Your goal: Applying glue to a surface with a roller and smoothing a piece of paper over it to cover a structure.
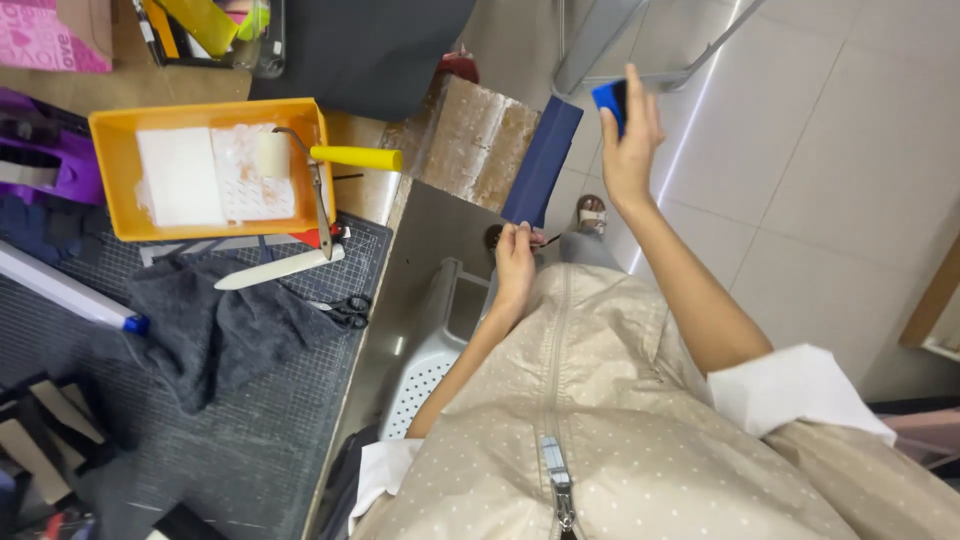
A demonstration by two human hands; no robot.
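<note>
Navy board (541, 160) slants up from the left hand (514, 262) pinching its lower end, toward the right hand (628, 135) clutching a blue block (608, 98) beyond its top.

A craft workshop in use.
A yellow glue tray (120, 190) with roller (300, 157), scissors (347, 311) and grid cutting mat (250, 430) crowd the counter (372, 200).

Even, bright indoor light fills the view, with a glare streak on the floor tiles (690, 130) just beside the right hand (628, 150). That hand and its blue block (607, 97) are slightly motion-blurred, while the left hand (515, 262) is sharper. Shadows are soft, and lines bow toward the edges.
</note>
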